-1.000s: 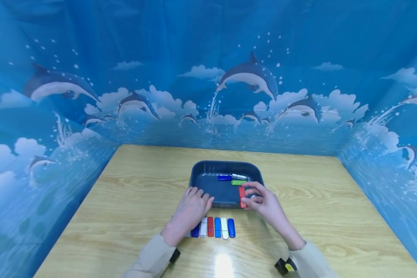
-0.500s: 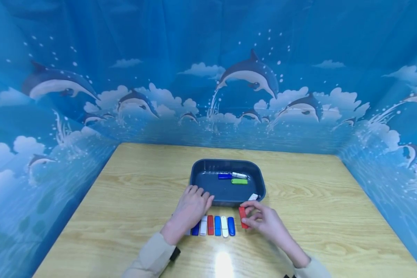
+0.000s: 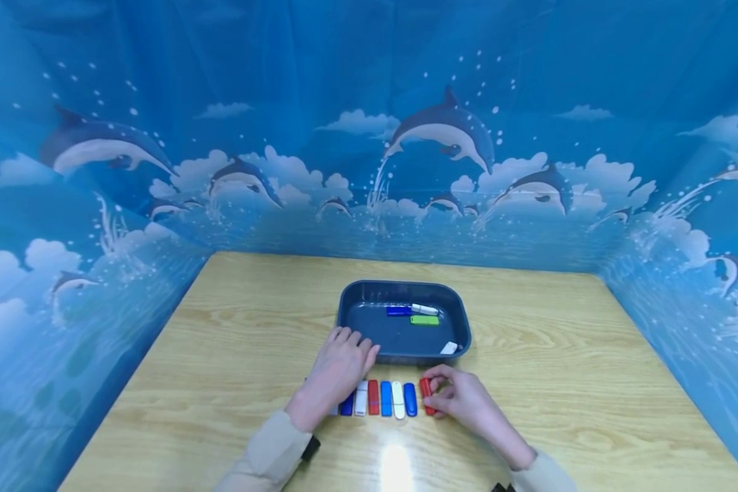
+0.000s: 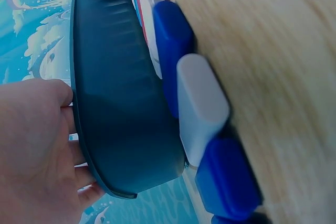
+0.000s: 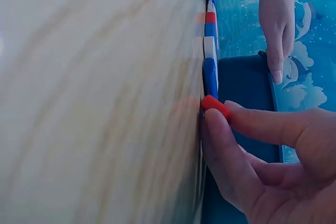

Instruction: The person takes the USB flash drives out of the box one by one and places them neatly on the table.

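My right hand (image 3: 461,396) pinches a red USB stick (image 3: 427,395) between thumb and fingers, low over the table at the right end of a row. In the right wrist view the red stick's end shows between the fingertips, close to a blue USB stick (image 5: 210,77). My left hand (image 3: 338,359) holds the near rim of a dark blue tray (image 3: 464,318); in the left wrist view its fingers hook behind the rim. Several USB sticks stand in the row, among them a cream one (image 3: 398,400) and another red one (image 3: 373,398). The left forearm covers the row's left end.
Inside the tray lie a blue stick (image 3: 398,311), a white stick (image 3: 424,309), a green stick (image 3: 424,320) and a white piece (image 3: 449,348) in the near right corner. A dolphin-print curtain (image 3: 369,137) encloses the wooden table (image 3: 559,342) at the back and sides.
My right hand has carried the red USB stick out from over the tray, toward me, and lowered it beside the row's right end. The left hand stays at the tray rim.
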Demonstrator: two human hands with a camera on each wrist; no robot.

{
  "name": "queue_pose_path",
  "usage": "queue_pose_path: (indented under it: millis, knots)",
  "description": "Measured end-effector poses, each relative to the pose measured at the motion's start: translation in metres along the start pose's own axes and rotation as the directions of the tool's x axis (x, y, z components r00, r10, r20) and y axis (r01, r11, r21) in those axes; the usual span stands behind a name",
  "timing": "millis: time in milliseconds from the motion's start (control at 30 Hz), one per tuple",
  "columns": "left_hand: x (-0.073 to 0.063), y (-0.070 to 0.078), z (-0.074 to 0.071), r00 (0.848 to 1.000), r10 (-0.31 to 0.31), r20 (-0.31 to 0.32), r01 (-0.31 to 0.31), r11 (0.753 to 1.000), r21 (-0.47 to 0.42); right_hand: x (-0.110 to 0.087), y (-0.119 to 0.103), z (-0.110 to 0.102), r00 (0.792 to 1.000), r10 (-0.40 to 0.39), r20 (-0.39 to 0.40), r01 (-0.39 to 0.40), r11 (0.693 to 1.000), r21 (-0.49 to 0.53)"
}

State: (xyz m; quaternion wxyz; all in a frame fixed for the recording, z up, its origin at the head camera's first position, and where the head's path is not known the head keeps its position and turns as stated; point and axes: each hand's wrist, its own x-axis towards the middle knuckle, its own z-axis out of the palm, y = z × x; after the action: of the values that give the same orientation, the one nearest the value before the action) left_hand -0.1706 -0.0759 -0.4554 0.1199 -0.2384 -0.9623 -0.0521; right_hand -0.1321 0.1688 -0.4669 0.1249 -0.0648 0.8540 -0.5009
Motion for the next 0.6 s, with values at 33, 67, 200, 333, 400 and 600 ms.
queue_pose_path:
  millis: [33,67,200,333,400,600]
  knots:
    - [0.000,0.000,0.000,1.000,0.001,-0.005,-0.001,1.000,0.000,0.001,0.000,0.000,1.000,0.010,0.000,-0.010,1.000,-0.011]
    - [0.000,0.000,0.000,1.000,0.003,-0.009,-0.003,1.000,-0.001,0.001,-0.001,0.001,1.000,0.022,0.000,-0.022,1.000,-0.018]
    - [0.000,0.000,-0.001,1.000,0.009,-0.022,-0.009,1.000,0.006,0.003,-0.003,0.002,0.998,0.058,-0.001,-0.058,0.995,-0.087]
    - [0.000,0.000,-0.001,1.000,0.009,-0.022,-0.009,1.000,0.011,0.004,-0.006,0.004,0.998,0.055,-0.020,-0.058,0.977,-0.204]
    - [0.000,0.000,-0.001,1.000,0.009,-0.020,-0.009,1.000,0.012,0.003,-0.008,0.004,0.998,0.053,-0.036,-0.060,0.964,-0.257]
    - [-0.001,0.000,-0.001,1.000,0.014,-0.025,-0.013,1.000,0.021,0.000,-0.015,-0.003,0.991,-0.022,-0.129,-0.028,0.926,-0.377]
